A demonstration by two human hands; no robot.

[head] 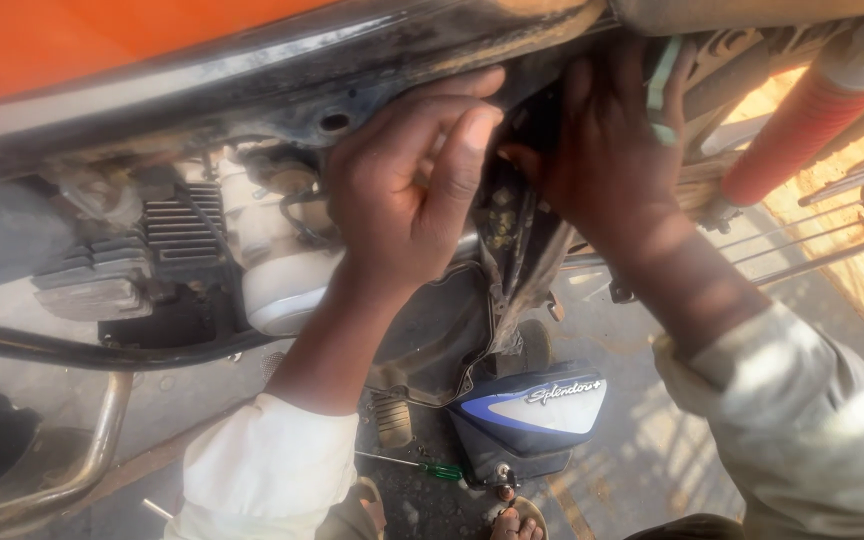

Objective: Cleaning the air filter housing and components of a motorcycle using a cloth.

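My left hand [407, 175] reaches up under the orange motorcycle tank [102, 40], fingers curled against the dark dirty frame [352, 80]. My right hand [607, 150] presses into the same recess just to the right, fingers tucked behind a black part [537, 120] under the seat. Whether either hand grips something small is hidden by the fingers. Below the hands hangs a black plastic housing [442, 330]. Both arms wear pale long sleeves.
The finned engine cylinder [177, 235] and a whitish carburettor body [282, 270] sit at left. A detached blue and white side panel [532, 415] lies on the ground beside a green-handled screwdriver [422, 465]. A red shock spring [812, 115] and metal rack [832, 240] are at right.
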